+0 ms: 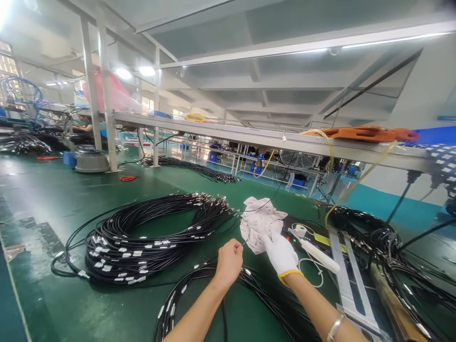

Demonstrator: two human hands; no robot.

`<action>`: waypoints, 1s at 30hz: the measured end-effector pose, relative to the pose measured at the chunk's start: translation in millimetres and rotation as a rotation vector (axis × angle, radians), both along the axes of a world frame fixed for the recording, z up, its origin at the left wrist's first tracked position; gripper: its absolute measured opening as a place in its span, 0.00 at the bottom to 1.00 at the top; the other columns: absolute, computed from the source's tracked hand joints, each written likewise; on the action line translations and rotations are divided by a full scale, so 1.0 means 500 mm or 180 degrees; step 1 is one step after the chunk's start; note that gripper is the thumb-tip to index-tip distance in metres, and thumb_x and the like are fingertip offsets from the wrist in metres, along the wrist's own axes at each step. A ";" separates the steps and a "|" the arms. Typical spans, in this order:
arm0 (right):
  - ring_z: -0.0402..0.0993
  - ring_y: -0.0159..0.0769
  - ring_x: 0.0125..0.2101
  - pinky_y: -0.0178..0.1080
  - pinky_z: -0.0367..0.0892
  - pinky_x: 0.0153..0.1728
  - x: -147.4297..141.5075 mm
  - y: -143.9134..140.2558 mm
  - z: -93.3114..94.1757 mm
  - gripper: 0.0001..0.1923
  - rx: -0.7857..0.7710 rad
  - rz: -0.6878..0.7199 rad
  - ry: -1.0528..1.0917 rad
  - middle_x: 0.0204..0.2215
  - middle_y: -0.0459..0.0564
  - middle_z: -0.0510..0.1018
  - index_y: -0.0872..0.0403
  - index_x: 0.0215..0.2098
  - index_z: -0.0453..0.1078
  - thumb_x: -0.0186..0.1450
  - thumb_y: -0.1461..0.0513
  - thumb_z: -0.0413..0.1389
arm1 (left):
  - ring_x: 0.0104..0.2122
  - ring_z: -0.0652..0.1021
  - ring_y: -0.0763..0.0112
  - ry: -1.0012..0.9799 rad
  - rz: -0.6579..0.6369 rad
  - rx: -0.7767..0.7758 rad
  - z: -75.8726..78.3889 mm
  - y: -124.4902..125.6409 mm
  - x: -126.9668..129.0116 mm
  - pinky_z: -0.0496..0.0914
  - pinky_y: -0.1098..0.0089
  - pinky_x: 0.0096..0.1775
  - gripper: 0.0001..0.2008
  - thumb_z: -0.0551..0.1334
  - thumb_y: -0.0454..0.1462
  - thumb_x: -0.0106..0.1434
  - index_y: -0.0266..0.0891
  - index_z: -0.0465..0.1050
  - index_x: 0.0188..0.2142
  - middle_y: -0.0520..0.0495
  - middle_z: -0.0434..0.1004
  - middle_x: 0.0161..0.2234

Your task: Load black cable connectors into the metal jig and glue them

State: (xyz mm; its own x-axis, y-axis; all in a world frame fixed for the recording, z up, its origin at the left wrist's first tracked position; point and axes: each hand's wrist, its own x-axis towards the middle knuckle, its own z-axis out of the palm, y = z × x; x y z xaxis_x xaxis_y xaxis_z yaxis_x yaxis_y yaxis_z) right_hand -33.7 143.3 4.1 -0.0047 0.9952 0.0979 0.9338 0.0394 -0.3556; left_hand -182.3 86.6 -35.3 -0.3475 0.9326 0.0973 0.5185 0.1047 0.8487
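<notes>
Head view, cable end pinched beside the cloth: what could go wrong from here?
1. The left hand pinches a thin cable end right at the cloth bunched in the gloved right hand; the fabric might snag the tip.
2. The cable coil lies under both forearms, so a pull could drag or tangle loops.
3. The white-handled tool lies beside the right wrist and could be knocked.

A factory assembly floor: long green workbench (64, 199), black cable coils (142, 237), overhead strip lights (392, 42)
</notes>
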 end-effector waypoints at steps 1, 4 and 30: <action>0.76 0.45 0.48 0.43 0.67 0.45 0.000 0.007 -0.009 0.22 -0.0021 -0.0041 0.0008 0.48 0.59 0.79 0.55 0.51 0.72 0.73 0.50 0.45 | 0.28 0.76 0.74 -0.0001 0.0007 0.0006 -0.003 0.002 0.000 0.74 0.68 0.35 0.11 0.61 0.39 0.72 0.35 0.73 0.34 0.54 0.74 0.28; 0.77 0.44 0.45 0.46 0.69 0.46 -0.008 0.030 -0.033 0.24 -0.0049 -0.0113 0.0048 0.47 0.58 0.79 0.57 0.53 0.71 0.73 0.48 0.49 | 0.27 0.76 0.74 0.0007 0.0001 0.0040 -0.011 0.008 0.000 0.74 0.69 0.34 0.11 0.61 0.39 0.72 0.35 0.73 0.33 0.55 0.73 0.27; 0.75 0.42 0.50 0.38 0.65 0.44 -0.017 -0.031 -0.019 0.18 -0.0012 0.0511 0.0456 0.52 0.49 0.79 0.46 0.54 0.73 0.68 0.55 0.51 | 0.40 0.80 0.66 -0.0148 -0.0559 0.0113 -0.009 -0.003 0.008 0.74 0.57 0.48 0.09 0.62 0.40 0.71 0.36 0.76 0.45 0.48 0.80 0.40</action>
